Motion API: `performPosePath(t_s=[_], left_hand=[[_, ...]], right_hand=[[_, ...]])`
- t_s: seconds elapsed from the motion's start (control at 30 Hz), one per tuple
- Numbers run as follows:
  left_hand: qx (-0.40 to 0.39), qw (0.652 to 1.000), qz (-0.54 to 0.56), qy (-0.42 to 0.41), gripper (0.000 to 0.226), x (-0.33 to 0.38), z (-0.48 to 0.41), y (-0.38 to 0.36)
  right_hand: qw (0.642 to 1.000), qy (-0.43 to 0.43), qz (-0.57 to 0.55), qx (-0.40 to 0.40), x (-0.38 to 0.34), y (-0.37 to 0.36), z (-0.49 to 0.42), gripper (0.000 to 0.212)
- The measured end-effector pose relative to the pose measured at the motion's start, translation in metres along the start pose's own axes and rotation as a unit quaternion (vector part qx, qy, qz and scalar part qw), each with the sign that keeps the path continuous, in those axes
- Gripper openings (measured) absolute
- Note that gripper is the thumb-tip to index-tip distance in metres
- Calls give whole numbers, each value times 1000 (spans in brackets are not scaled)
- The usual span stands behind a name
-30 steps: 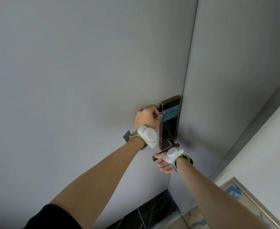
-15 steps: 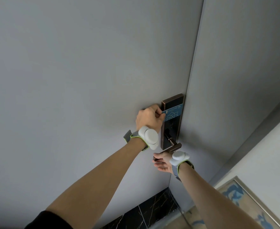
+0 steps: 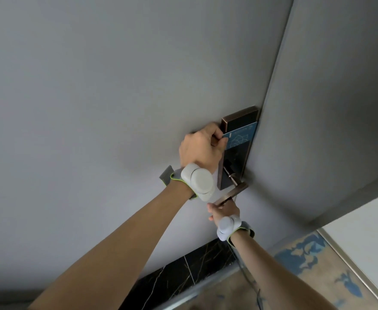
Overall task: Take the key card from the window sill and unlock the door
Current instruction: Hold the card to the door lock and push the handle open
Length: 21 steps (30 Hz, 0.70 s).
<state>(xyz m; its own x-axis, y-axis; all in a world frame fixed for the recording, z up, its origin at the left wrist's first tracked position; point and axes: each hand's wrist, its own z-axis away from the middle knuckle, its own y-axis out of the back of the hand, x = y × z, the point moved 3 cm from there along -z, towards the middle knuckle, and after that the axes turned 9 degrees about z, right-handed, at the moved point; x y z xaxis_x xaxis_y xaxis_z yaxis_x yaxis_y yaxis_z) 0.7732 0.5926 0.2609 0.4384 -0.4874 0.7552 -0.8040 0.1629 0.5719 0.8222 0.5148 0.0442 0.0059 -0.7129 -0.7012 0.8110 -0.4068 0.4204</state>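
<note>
A blue key card (image 3: 241,137) with a pale pattern lies flat against the dark reader panel of the bronze door lock (image 3: 239,121). My left hand (image 3: 200,147) pinches the card's left edge. Below the lock plate, the bronze lever handle (image 3: 234,194) slopes down to the left. My right hand (image 3: 223,211) grips the lever's lower end from underneath. Both wrists wear white sensor bands. The grey door (image 3: 94,108) fills the left of the view.
The door's edge meets a grey frame panel (image 3: 328,108) on the right. A black marble threshold strip (image 3: 183,271) runs along the door's foot. Beige carpet with blue patches (image 3: 313,265) covers the floor at lower right, beside a white wall (image 3: 373,231).
My right hand has turned under the lever and drawn it down, so the handle slopes more steeply. My left hand keeps the card on the reader. The view has shifted slightly.
</note>
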Motion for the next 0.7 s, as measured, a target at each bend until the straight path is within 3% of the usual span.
performPosePath(t_s=[0.1,0.3,0.7], left_hand=[[12,1000,4,-5,8,-3,1,-3],[23,1000,13,-10,7,-7,-4,-4],[20,998,55,33,14,-65,-90,8]], right_hand=[[998,15,47,36,7,-2,-9,40],[988,51,128,68,4,-1,-17,40],[987,17,163,3,-78,-36,-101,40]])
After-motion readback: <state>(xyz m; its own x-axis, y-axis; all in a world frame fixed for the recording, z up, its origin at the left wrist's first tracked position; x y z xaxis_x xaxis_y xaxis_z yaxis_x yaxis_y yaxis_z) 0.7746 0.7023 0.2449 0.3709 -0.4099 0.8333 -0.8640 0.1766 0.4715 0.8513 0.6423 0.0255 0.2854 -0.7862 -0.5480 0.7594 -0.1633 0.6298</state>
